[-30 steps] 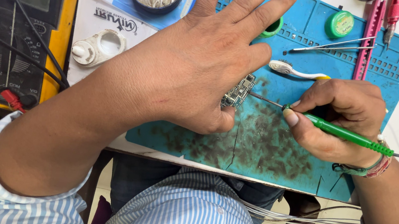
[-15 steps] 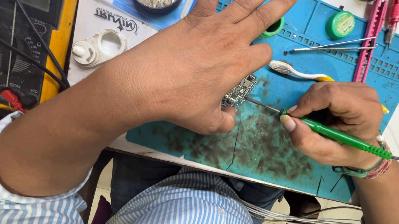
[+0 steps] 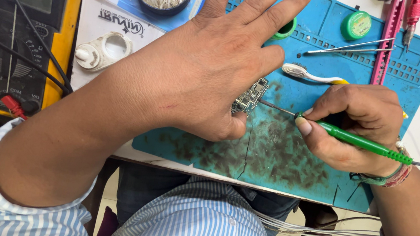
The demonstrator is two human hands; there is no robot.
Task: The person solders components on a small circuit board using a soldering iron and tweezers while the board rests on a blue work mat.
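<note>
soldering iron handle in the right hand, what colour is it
Bright green; the soldering iron shows best in the head view, held by the right hand.

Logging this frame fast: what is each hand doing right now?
Left hand: open, fingers spread, pressing flat on the small circuit board.
Right hand: closed around the green soldering iron, tip at the board's edge.

Yellow multimeter, toothbrush, tweezers lie nearby.
</note>
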